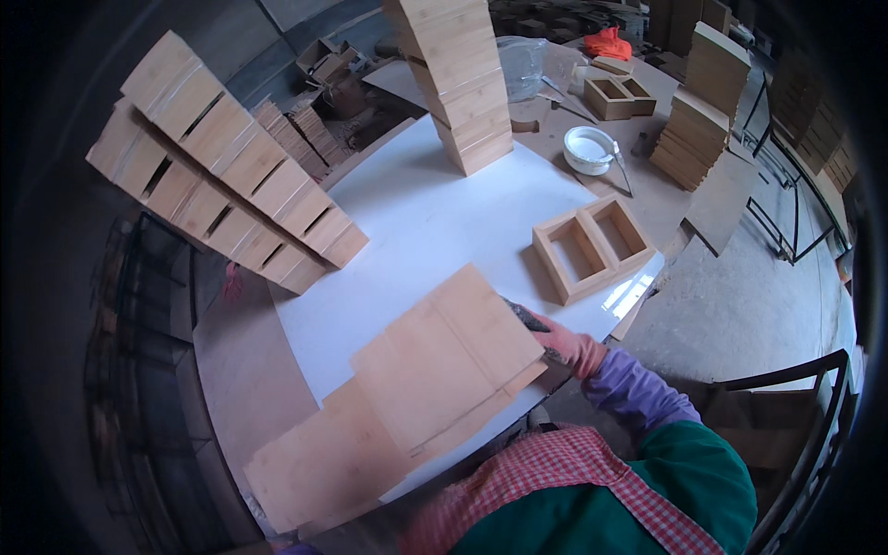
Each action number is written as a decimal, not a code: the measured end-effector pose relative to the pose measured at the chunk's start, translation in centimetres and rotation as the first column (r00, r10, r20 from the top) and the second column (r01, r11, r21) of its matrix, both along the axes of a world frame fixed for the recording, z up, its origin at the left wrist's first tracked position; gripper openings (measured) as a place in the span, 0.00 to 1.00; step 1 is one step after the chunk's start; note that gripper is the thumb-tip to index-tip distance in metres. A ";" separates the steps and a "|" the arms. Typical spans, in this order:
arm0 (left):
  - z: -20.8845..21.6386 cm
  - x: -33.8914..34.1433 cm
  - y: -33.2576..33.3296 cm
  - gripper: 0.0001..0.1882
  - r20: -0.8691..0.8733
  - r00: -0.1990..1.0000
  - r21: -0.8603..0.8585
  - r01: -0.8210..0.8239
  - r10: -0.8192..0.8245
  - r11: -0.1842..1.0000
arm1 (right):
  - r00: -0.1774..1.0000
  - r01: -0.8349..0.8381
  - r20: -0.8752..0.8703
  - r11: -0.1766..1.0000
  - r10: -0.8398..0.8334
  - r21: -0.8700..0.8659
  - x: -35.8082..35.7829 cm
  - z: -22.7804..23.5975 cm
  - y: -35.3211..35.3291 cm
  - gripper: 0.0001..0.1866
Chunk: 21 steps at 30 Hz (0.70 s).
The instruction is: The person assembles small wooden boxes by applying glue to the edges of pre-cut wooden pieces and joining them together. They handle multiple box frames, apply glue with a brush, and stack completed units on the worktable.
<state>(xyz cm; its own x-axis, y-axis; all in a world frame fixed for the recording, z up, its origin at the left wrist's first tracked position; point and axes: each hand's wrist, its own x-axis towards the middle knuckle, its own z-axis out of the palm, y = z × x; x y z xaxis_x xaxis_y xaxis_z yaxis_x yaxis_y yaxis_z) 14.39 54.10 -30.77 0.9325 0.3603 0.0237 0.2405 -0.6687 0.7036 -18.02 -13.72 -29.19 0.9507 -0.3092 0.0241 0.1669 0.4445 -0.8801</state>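
A light wooden panel (444,356) lies in front of me, tilted, above a second wooden panel (324,453) that reaches toward the lower left. My right hand (546,338), in a pink glove with dark fingers, is closed on the upper panel's right edge; part of its grip is hidden. Only a bit of purple sleeve shows at the bottom edge on the left, and my left hand is out of sight. Just beyond my right hand, a two-compartment wooden frame (581,242) rests on the white tabletop (398,208).
Two leaning rows of stacked wooden boxes (245,153) stand at the left. A tall box stack (462,92) rises at the far middle. Behind the frame are a white tub (589,151) with a brush (622,166), another wooden frame (618,95) and a panel pile (694,129).
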 end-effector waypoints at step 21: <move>0.2 -3.3 -1.5 0.25 0.183 0.982 0.070 0.027 -0.040 0.997 | 0.975 0.157 -0.165 0.986 -0.146 0.057 1.1 -1.1 6.1 0.27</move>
<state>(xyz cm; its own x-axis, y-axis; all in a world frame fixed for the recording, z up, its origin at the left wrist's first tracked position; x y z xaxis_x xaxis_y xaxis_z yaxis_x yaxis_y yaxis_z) 11.09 52.63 -30.60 0.9214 0.3208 0.2195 0.0875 -0.7214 0.6870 -16.90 -7.62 -30.32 0.8826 -0.4454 -0.1505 0.0968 0.4854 -0.8689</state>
